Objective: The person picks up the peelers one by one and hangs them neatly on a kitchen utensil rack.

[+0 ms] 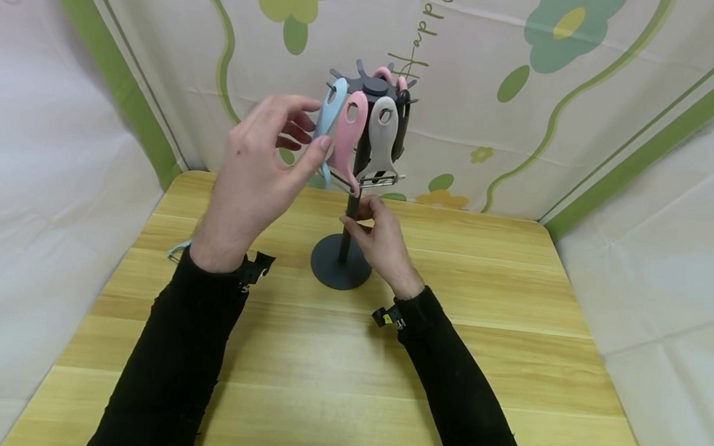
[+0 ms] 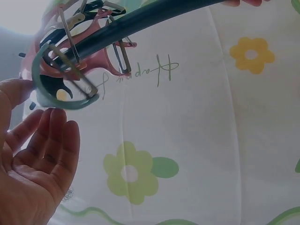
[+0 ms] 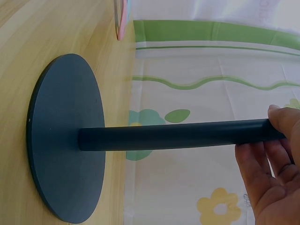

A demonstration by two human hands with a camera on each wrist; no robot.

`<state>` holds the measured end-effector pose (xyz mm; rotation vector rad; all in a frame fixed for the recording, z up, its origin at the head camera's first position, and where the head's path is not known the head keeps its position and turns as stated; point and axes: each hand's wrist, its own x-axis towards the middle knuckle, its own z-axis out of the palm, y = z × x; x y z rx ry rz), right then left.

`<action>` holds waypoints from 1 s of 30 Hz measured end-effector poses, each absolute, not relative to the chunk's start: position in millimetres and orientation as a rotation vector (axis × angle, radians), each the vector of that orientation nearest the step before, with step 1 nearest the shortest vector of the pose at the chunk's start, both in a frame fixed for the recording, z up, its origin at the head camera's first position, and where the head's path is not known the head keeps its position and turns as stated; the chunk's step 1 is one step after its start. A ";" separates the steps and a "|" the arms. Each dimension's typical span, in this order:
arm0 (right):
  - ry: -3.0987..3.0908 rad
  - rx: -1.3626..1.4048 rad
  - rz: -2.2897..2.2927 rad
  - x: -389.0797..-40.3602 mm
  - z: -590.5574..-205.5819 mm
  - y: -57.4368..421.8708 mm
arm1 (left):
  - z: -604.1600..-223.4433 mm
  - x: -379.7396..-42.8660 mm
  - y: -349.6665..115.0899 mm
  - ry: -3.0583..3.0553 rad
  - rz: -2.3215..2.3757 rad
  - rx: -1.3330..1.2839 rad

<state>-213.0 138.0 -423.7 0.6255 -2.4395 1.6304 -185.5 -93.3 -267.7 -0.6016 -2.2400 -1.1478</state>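
Note:
A dark rotating-style stand point(image 1: 330, 268) with hooks at its top stands upright on the table, hung with peelers. My left hand point(image 1: 255, 160) pinches a light blue peeler point(image 1: 331, 110) at the left side of the hooks, thumb in front and fingers behind. In the left wrist view, this peeler's curved head point(image 2: 40, 75) and metal blade face the camera. Beside it hang a pink peeler point(image 1: 348, 134), a light grey peeler point(image 1: 383, 135) and a black peeler point(image 1: 402, 123). Lower down, my right hand point(image 1: 387, 244) grips the pole point(image 3: 183, 136) between thumb and fingers.
Another light blue peeler point(image 1: 179, 248) lies on the wooden table point(image 1: 305, 365) at the left, partly hidden by my left forearm. More pink handles point(image 1: 383, 73) hang at the back of the stand. A flower-printed cloth point(image 1: 455, 108) rises behind the table.

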 end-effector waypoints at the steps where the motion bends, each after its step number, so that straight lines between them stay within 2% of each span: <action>1: -2.439 0.625 1.635 -213.0 -424.0 138.0 | -267.9 -184.9 -94.0 -2.246 -1.140 -0.600; 12: -2.441 0.604 1.651 -212.2 -422.8 138.1 | -275.6 -184.3 -112.9 -2.258 -1.113 -0.566; 30: -2.456 0.586 1.642 -213.4 -423.0 137.9 | -312.5 -192.7 -150.8 -2.404 -0.971 -0.472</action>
